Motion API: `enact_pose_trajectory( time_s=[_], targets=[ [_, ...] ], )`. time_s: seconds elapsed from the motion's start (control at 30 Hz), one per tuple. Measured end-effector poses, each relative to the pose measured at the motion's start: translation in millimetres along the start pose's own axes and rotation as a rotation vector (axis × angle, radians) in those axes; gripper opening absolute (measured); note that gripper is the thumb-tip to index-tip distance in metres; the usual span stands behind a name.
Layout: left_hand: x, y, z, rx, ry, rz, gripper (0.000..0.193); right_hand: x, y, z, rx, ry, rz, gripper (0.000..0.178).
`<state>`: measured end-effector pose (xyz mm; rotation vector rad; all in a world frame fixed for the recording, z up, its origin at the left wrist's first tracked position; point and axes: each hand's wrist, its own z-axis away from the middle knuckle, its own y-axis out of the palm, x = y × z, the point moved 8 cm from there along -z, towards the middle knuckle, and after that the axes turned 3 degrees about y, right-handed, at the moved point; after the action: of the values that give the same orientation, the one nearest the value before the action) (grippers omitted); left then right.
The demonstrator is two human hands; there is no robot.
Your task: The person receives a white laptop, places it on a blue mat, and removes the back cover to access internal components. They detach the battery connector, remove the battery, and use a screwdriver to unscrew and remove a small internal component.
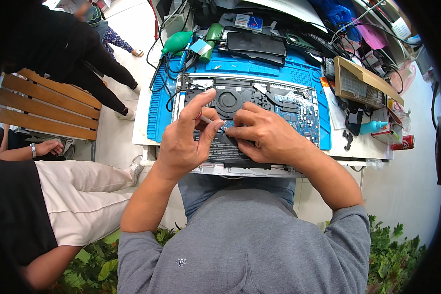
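Note:
An opened laptop (299,110) lies in front of me, its insides showing: a round black fan (229,100), a blue circuit board (306,113) and a black battery (225,153) along the near side. Between the thumb and fingers of my left hand (183,137) is a slim red and silver tool (204,118), pointing toward the laptop's middle. My right hand (262,132) is closed over the near edge of the circuit board, its fingertips pinched close to the tool's tip. Whatever those fingers hold is too small and covered to make out.
Under the laptop lies a blue work mat (157,115). Behind it are a green air blower (177,42), a black phone (256,44) and cables. Boxes, a teal bottle (372,127) and a red can (403,143) crowd the right. A seated person (78,196) is close on my left.

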<state>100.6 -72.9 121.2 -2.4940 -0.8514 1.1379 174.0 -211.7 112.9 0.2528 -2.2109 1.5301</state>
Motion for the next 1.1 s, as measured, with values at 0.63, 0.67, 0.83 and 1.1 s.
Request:
enact_pose_trajectory(
  time_s=[0.63, 0.67, 0.83, 1.1],
  targets=[
    [-11.3, 7.8, -20.8, 0.113, 0.082, 0.007, 0.071, -4.0, 0.3, 3.1, 0.016, 0.019, -0.013, 0.027],
    [-11.3, 8.0, -21.0, 0.116, 0.083, 0.01, 0.071, -4.7, 1.4, 3.5, 0.019, 0.023, -0.014, 0.027],
    [-10.5, 7.5, -21.9, 0.131, 0.068, 0.008, 0.071, -2.5, 1.2, 0.1, 0.021, 0.007, -0.003, 0.027],
    [-14.5, 11.5, -25.2, 0.183, 0.131, -0.019, 0.066, -5.7, 2.0, 1.7, 0.003, 0.011, -0.006, 0.026]
  ],
)
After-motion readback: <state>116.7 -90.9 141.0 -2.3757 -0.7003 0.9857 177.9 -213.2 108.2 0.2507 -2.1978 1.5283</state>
